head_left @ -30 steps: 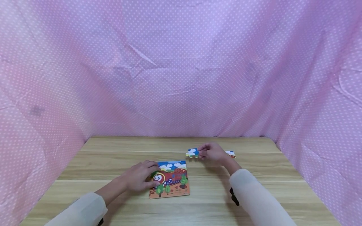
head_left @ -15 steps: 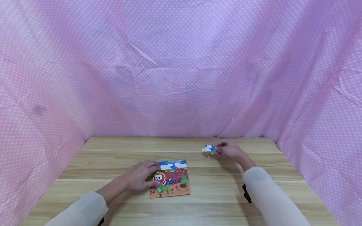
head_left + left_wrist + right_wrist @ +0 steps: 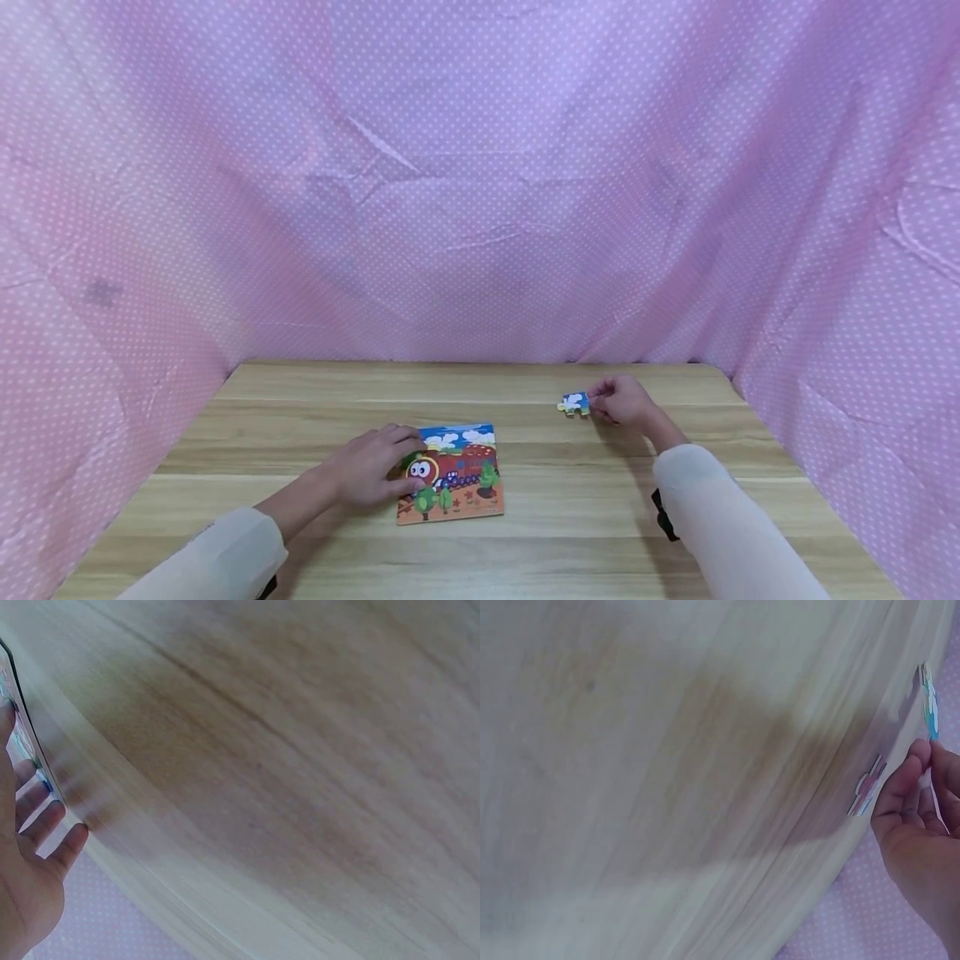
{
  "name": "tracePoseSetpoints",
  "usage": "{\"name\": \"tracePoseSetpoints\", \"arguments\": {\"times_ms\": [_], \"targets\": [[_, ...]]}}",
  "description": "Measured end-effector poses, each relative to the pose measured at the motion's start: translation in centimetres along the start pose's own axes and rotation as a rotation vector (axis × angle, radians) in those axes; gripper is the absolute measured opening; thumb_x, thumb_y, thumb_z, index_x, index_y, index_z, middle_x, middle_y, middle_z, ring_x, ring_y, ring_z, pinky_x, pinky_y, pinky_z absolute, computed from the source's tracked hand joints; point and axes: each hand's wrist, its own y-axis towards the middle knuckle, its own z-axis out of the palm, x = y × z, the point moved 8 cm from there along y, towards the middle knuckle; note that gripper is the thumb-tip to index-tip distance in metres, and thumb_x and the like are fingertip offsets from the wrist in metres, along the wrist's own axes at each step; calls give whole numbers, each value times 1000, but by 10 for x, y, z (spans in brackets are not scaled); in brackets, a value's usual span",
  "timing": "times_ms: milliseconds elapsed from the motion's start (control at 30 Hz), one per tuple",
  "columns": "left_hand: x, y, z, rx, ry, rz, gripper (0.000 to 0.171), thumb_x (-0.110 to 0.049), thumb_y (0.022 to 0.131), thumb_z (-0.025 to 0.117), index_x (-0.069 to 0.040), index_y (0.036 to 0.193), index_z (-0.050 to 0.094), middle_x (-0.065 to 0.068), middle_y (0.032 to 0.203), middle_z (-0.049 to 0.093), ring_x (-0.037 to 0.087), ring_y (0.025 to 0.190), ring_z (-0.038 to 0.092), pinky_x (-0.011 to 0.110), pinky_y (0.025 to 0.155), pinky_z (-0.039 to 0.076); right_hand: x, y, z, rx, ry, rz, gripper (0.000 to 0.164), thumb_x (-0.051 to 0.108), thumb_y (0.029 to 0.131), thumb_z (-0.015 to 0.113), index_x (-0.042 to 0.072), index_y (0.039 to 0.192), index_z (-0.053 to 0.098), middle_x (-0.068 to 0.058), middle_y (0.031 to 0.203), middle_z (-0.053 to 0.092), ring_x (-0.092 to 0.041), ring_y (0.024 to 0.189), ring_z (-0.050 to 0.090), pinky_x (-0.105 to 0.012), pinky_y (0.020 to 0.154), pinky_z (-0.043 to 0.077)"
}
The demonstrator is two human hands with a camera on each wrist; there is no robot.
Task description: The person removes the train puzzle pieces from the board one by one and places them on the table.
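Note:
A square jigsaw puzzle with a red, big-eyed train, trees and clouds lies on the table. My left hand rests on its left edge, thumb and fingertips on the picture, hiding part of that side. The left wrist view has the fingers fairly straight along the puzzle's edge. Farther back on the right, my right hand pinches a puzzle piece of blue sky and white cloud between thumb and fingers. Beneath that hand, a second puzzle piece, with some red, lies on the table in the right wrist view; the head view hides it.
The wooden table extends around both hands. Pink polka-dot cloth hangs behind its far edge and along both sides.
My right hand has carried the pinched puzzle piece to the right, over the second piece, which was visible earlier and is now covered in the head view. The left hand has stayed put.

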Motion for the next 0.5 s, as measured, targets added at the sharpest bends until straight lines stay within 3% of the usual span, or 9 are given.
{"name": "tracePoseSetpoints", "arguments": {"times_ms": [300,500], "targets": [[0,-2,1,15,7,-16,69,-67,97,53,-15,143,59,3,145,55,26,135,49,54,110,44,1,1,-2,-25,-249,-68,11,-4,95,61,-7,101,68,-10,84,66,-17,74,61,-29,66,53],[0,-3,3,18,18,-19,73,-71,96,50,-16,143,58,3,146,54,24,136,48,52,110,44,3,-2,-2,-28,-273,-84,9,-4,96,60,-6,101,68,-9,83,65,-17,73,60,-31,68,52]]}}
